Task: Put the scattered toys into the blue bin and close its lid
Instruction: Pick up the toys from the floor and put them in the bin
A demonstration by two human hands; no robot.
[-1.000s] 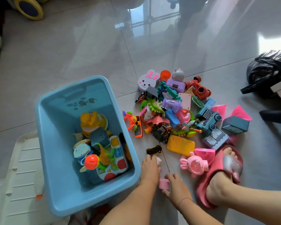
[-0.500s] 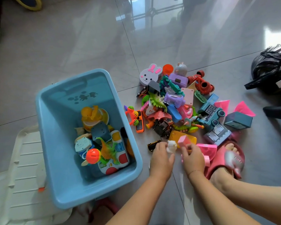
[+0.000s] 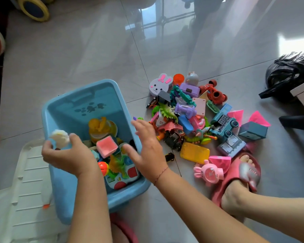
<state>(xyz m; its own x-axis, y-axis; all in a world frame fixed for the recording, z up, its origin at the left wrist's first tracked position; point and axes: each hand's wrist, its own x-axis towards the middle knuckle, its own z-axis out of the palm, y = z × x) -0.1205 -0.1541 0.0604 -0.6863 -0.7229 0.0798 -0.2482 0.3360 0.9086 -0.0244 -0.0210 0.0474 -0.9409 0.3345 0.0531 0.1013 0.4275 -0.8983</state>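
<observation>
Blue bin (image 3: 88, 102) of smooth plastic stands open, a square pink block (image 3: 106, 146) over its toys (image 3: 123, 178). Left hand (image 3: 67, 155) pinches a round white toy (image 3: 60, 138) at its left rim; right hand (image 3: 147, 149) spreads above its right rim.

Over the blue bin (image 3: 130, 195), the left grip (image 3: 67, 155) holds a white toy (image 3: 60, 138) — the right grip (image 3: 147, 146), fingers spread, is beside a pink block (image 3: 107, 146).
</observation>
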